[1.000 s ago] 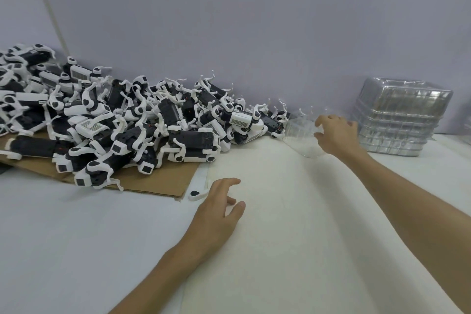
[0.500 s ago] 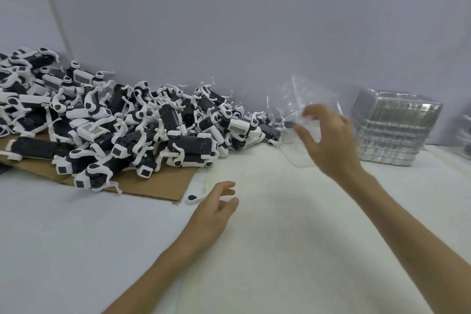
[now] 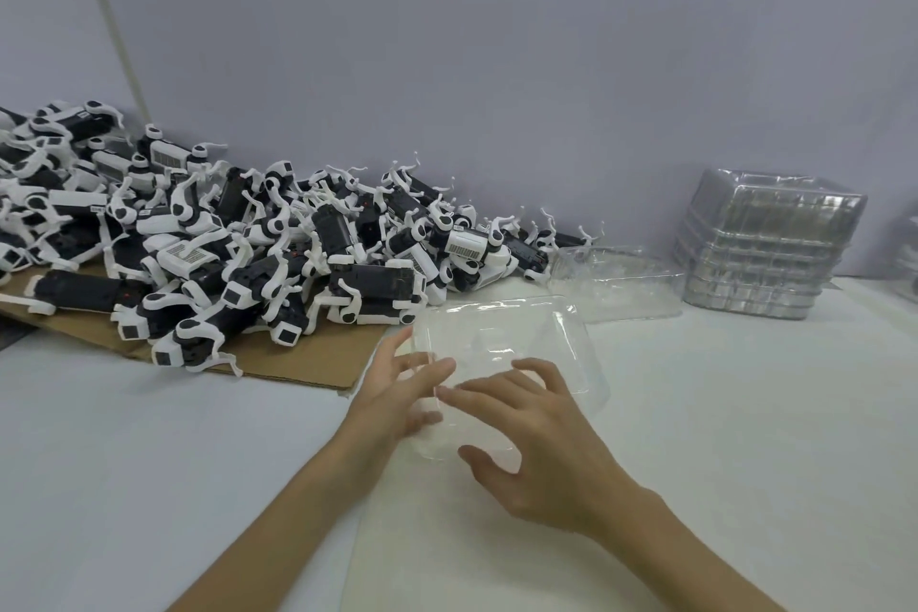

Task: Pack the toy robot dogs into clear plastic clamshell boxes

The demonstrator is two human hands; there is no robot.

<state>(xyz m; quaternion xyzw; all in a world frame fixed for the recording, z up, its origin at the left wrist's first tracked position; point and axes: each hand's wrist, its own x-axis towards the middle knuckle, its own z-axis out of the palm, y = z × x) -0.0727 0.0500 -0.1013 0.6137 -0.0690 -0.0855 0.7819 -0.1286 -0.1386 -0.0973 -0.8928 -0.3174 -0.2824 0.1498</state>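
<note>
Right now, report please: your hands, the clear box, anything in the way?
Left hand, right hand: fingers spread, touching the clamshell box. Box empty, beside the toy dog pile. No obstacle seen.

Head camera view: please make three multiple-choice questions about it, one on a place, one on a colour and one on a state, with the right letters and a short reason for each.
1. Where does the stack of clamshell boxes stand?
A. On top of the dog pile
B. Far right, by the wall
C. On the floor

2. Which colours have the toy robot dogs?
A. Black and white
B. Red and yellow
C. All green

3. What lies in the clamshell box that the left hand and right hand handle?
A. One dog
B. Two dogs
C. Nothing

1 B: it stands against the wall, right of the dogs.
2 A: black bodies, white parts.
3 C: only the table shows through it.
</note>
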